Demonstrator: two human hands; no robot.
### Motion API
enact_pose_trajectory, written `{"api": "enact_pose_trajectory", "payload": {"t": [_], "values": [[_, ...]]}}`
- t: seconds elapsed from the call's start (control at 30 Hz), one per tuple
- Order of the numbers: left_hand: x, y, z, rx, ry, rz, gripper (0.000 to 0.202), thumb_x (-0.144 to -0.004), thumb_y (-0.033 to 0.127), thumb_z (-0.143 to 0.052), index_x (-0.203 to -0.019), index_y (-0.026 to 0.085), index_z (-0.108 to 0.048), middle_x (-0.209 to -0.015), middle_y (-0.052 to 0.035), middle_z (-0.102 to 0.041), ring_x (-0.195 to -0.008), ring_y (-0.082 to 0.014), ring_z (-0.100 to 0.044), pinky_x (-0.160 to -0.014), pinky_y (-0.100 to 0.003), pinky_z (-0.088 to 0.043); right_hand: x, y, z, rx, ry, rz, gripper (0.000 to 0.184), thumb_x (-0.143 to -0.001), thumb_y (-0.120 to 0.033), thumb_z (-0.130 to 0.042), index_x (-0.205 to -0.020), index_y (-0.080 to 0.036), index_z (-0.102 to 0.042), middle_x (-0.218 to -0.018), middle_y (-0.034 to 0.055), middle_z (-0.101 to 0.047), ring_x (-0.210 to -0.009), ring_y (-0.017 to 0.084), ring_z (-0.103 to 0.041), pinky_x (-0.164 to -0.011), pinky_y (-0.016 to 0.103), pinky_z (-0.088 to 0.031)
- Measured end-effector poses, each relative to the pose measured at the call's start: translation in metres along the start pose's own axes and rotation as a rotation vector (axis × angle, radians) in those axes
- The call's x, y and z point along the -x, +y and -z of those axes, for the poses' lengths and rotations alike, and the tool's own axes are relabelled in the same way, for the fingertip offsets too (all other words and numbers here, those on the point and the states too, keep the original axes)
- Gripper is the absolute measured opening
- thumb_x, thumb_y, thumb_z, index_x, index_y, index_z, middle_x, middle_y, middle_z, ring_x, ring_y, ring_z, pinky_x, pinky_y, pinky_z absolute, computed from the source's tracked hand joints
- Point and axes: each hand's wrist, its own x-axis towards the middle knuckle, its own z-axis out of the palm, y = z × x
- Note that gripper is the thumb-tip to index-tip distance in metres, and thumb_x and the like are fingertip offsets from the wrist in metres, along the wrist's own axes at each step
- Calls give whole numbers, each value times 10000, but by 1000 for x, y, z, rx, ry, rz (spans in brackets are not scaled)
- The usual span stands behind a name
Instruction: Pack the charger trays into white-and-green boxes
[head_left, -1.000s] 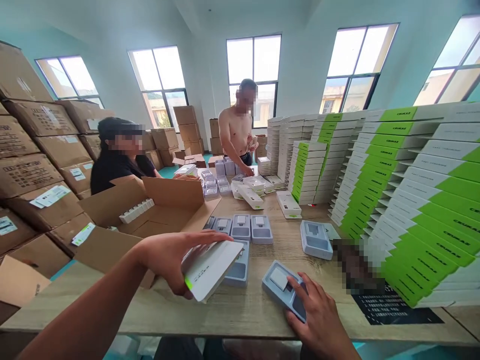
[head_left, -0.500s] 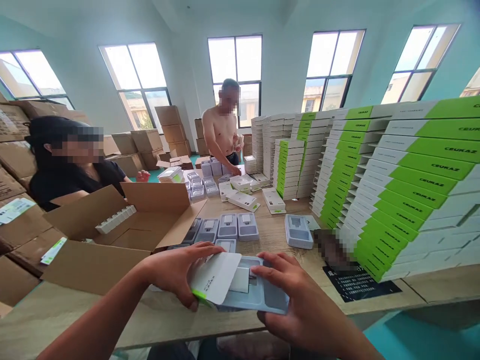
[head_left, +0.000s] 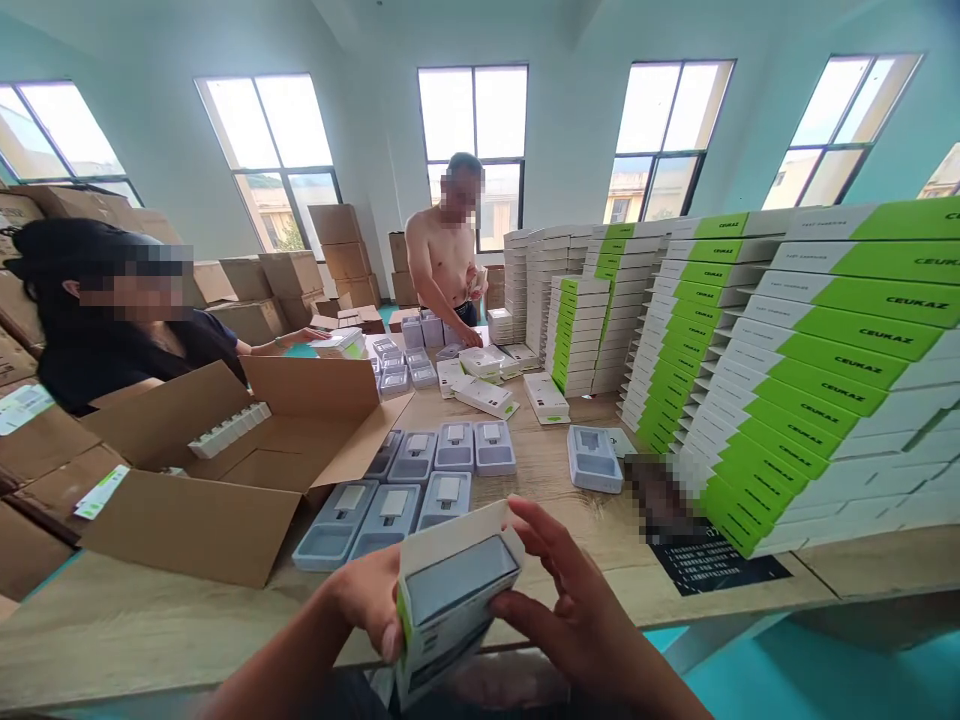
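In the head view, a white box with a green edge sits at about 6 o'clock, held up off the desk and tilted, with a gray tray lying inside its open end. The left hand cups the box's lower left side at about 7 o'clock. The right hand stands at about 5 o'clock, its fingers spread and curved against the box's right edge. Both hands have hold of the same box, and neither is fully closed. Just beyond it, toward 11 o'clock, rows of empty gray trays lie flat on the desk. More white boxes with green ends rise in tall stacks from about 2 to 3 o'clock. An open cardboard carton stands at about 9 o'clock, with a seated co-worker behind it toward 10 o'clock. At about 12 o'clock, far down the desk, a standing co-worker reaches toward small piles of trays and boxes. A pixelated patch near 3 o'clock hides whatever lies there, so I cannot tell what it is.
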Motion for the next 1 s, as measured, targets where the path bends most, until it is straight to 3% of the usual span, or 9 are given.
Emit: {"api": "enact_pose_trajectory", "payload": {"t": [0.1,0.2,0.33,0.47,0.6,0.73,0.83,0.9,1.0], "values": [[0,-30,-35,208,124,-62,970,-737,952,-510,-1340,198,-591,-1140,-148,-740,-1063,-349,-725,-817,-419,-615,13,13,-5,9,149,-27,665,-927,-283,-744,-1503,-367,-423,-1256,71,-740,-1086,223,-729,-890,326,-631],[9,-65,-68,286,526,-122,602,-870,577,-756,-1348,311,-505,-1151,-82,-736,-1006,-255,-747,-788,-338,-626,26,33,-6,166,212,54,488,-933,-291,-733,-1379,-351,-545,-1055,30,-772,-883,189,-743,-782,284,-644],[23,-94,-85,-95,834,-260,508,-936,324,-751,-1388,382,-527,-1291,-65,-711,-1022,-212,-764,-812,-296,-649,35,57,-5,341,120,283,429,-984,-248,-648,-1398,-327,-562,-1232,84,-732,-1035,219,-743,-887,327,-635],[30,-87,-69,-518,695,-430,364,-1007,266,-642,-1365,327,-618,-1243,-86,-728,-1077,-205,-747,-889,-272,-629,25,56,0,396,-5,404,361,-998,-196,-608,-1349,-280,-606,-1227,111,-693,-1059,217,-720,-862,309,-632],[35,-63,-55,-693,562,-397,320,-1022,187,-576,-1326,256,-646,-1240,-110,-691,-986,-172,-733,-863,-248,-620,9,37,13,481,-103,479,281,-967,-133,-611,-1225,-231,-663,-1217,132,-643,-997,215,-687,-832,344,-626],[38,-59,-58,-748,619,-422,288,-1003,103,-554,-1252,212,-650,-1326,-143,-642,-1054,-188,-709,-924,-300,-615,1,25,20,490,-146,548,294,-932,-55,-614,-1171,-220,-655,-1296,144,-610,-1209,266,-619,-959,420,-595],[38,-63,-62,-746,684,-547,270,-978,44,-568,-1190,210,-590,-1260,-133,-705,-1209,-215,-675,-1012,-359,-590,0,17,20,437,-190,601,374,-932,-2,-582,-1223,-236,-588,-1110,77,-712,-1109,214,-662,-962,400,-589],[39,-59,-64,-819,669,-594,294,-964,44,-580,-1211,203,-591,-1251,-147,-714,-1262,-242,-648,-1023,-394,-586,1,9,19,474,-227,593,322,-956,-47,-585,-1221,-231,-602,-1044,69,-735,-1054,216,-678,-944,407,-592],[41,-42,-67,-833,622,-451,270,-951,141,-641,-1212,208,-646,-1295,-162,-686,-1213,-268,-664,-945,-382,-610,1,-6,15,503,-232,427,83,-984,-228,-644,-1062,-230,-673,-1151,118,-728,-1080,251,-686,-886,397,-609]]}}
